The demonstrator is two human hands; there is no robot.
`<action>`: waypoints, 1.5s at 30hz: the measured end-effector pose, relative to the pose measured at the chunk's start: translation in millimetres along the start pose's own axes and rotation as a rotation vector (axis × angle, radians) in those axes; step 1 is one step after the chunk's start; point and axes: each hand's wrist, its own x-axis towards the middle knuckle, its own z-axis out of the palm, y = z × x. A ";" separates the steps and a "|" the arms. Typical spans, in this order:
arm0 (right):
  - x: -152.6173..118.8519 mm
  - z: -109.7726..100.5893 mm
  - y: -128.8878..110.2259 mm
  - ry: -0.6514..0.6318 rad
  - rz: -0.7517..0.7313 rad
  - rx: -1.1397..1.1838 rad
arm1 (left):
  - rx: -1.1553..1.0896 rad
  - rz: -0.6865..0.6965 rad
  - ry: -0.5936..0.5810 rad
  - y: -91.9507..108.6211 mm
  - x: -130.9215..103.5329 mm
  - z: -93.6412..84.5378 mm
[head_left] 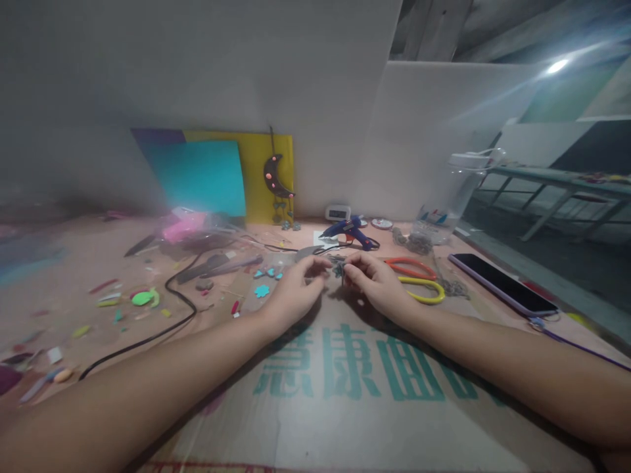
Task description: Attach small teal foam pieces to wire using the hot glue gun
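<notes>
Both hands meet over a cardboard sheet [315,420] printed with green characters. A small grey-green piece [338,270] sits between their fingertips, too small to make out fully. My right hand [377,282] pinches this piece between thumb and fingers. My left hand [300,289] is curved, with its thumb and forefinger close to the piece's left side; whether it grips the piece is unclear. Just right of my right hand lie scissors with orange and yellow handles [422,290]. Blue flower and heart shapes [261,291] lie left of my left hand.
A blue glue gun [351,230] and small clock [338,212] stand behind the hands. A phone [503,284] and clear jug [441,197] are at right. A black cable [182,295] crosses scattered scraps at left. A moon ornament [277,177] hangs at the back.
</notes>
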 end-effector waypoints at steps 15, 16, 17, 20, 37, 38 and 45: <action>-1.6 1.2 -9.4 0.024 0.013 0.000 | -0.010 0.066 -0.081 -1.9 -0.2 -1.8; -1.7 1.5 -10.0 0.025 0.016 -0.001 | -0.002 0.077 -0.105 -0.6 -0.7 -1.9; -1.8 1.8 -10.7 0.025 0.019 -0.002 | 0.000 0.082 -0.128 0.9 -1.1 -2.0; -2.1 1.9 -11.7 0.025 0.012 -0.009 | 0.006 0.064 -0.153 4.2 -2.0 -2.0; -0.4 -1.7 -4.1 0.085 -0.053 0.078 | -0.065 0.014 -0.027 -4.7 0.5 0.1; -0.1 -2.1 -4.5 0.102 -0.053 0.096 | -0.059 0.005 -0.012 -5.9 0.9 -0.4; 1.6 -2.1 -1.9 0.098 -0.034 0.098 | 0.002 -0.015 -0.035 -3.2 1.0 -3.6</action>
